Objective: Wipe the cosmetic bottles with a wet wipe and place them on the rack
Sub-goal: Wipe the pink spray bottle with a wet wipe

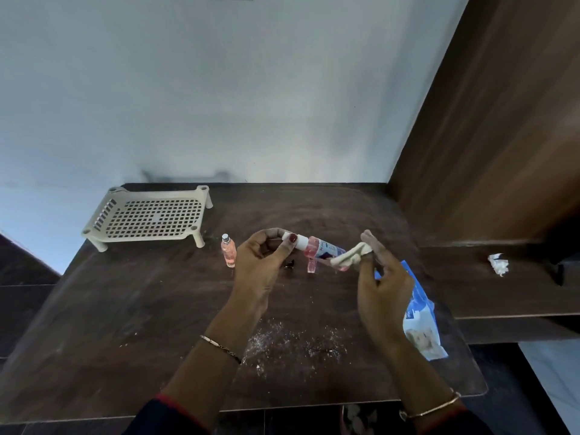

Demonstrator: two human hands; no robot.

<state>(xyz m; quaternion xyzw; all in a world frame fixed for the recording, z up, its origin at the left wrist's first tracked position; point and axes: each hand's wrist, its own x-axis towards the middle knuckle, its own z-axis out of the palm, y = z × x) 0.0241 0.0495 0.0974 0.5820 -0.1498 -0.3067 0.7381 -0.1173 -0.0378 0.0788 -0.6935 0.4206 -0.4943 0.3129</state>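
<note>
My left hand [262,257] grips the white cap end of a pink cosmetic bottle [320,248], held sideways above the dark wooden table [157,324]. My right hand [381,284] pinches a rolled white wet wipe [348,258] against the bottle's lower end. A small pink bottle with a silver cap [228,250] stands upright on the table left of my hands. Another small pink bottle [312,265] stands under the held one, partly hidden. The beige perforated rack [147,216] sits at the table's back left with nothing on it.
A blue and white wet wipe pack [422,321] lies on the table under my right hand. A crumpled white tissue [498,264] rests on a ledge at right. A small dark object [70,262] lies near my left thumb. White crumbs [292,343] dot the table front. Wooden panel [502,120] rises at right.
</note>
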